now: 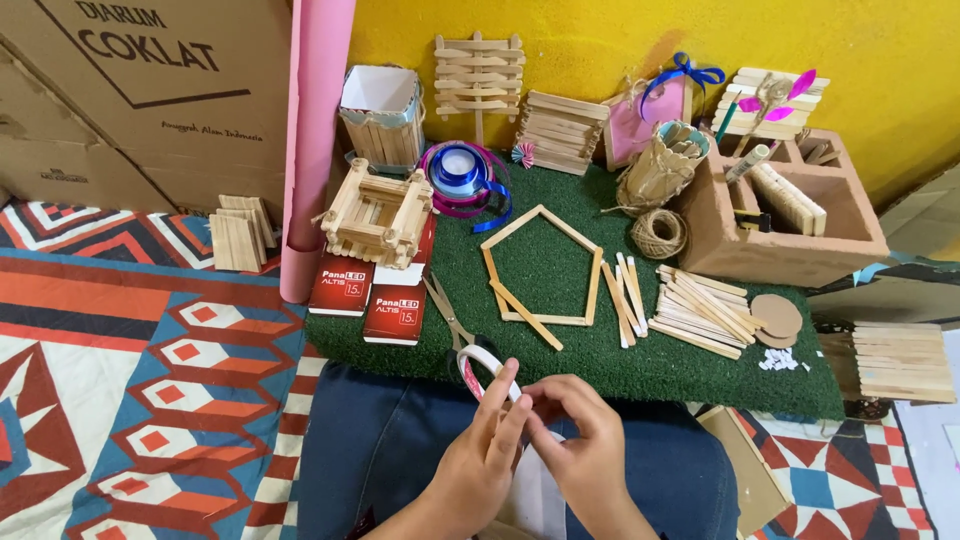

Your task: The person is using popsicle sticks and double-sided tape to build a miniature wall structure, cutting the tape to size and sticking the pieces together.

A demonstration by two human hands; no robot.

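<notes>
A yellow wall point(600, 40) rises behind; a patterned rug point(130, 380) (red, blue, white) covers the floor beside cardboard boxes point(120, 100).

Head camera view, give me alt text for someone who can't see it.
Left hand and right hand hold a roll of white tape over the lap. Beyond lie a stick pentagon frame, scissors and loose craft sticks on a green mat.

The fingers point(515, 415) hide part of the tape roll point(480, 365).
</notes>
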